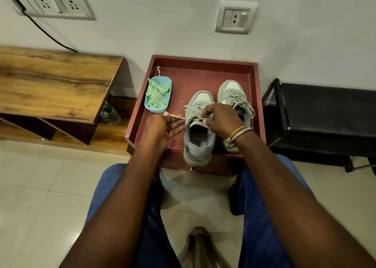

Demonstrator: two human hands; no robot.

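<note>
The lace [179,117] is pinched leftward by the left hand [160,128], its crossing gripped by the right hand [220,121] atop the away-pointing sneaker [198,143].

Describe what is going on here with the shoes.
A seated person works on the nearer shoe in a red tray. The left hand pinches the lace end, pulled out sideways; the right hand grips the lace over the tongue. The other shoe stands beside it, laced.
</note>
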